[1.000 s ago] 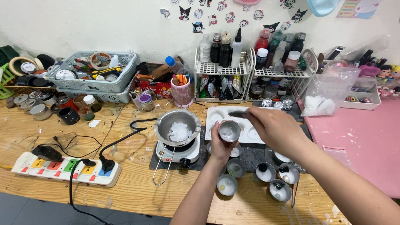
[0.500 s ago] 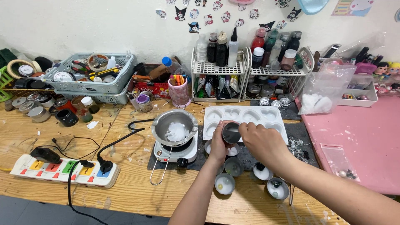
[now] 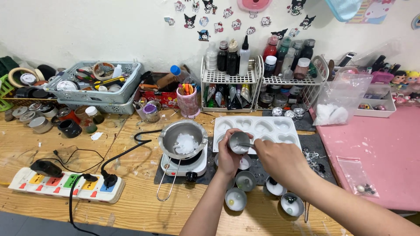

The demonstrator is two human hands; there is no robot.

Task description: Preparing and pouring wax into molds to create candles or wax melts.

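My left hand [image 3: 228, 154] has its fingers wrapped round a small metal cup [image 3: 239, 142], gripping it by the side and lifting it just above the dark mat [image 3: 205, 172], right in front of the white heart-shaped mould tray [image 3: 256, 130]. My right hand [image 3: 275, 158] sits close beside it with the fingers pinched on a thin tool [image 3: 250, 144] whose tip reaches into the cup; what kind of tool it is I cannot tell. Both forearms come up from the lower edge of the view, the left nearly straight, the right slanting in from the lower right, and the two hands nearly touch over the cup.

Below my hands I count four more small metal cups [image 3: 236, 199] resting on the mat and the wooden surface [image 3: 65, 144]. To the left of my left hand stands one small electric hot plate [image 3: 183, 164] carrying one metal melting pot [image 3: 182, 139] with white flakes inside. One white power strip [image 3: 65, 185] lies at the near left. Two white wire racks [image 3: 229, 81] of bottles stand against the wall.
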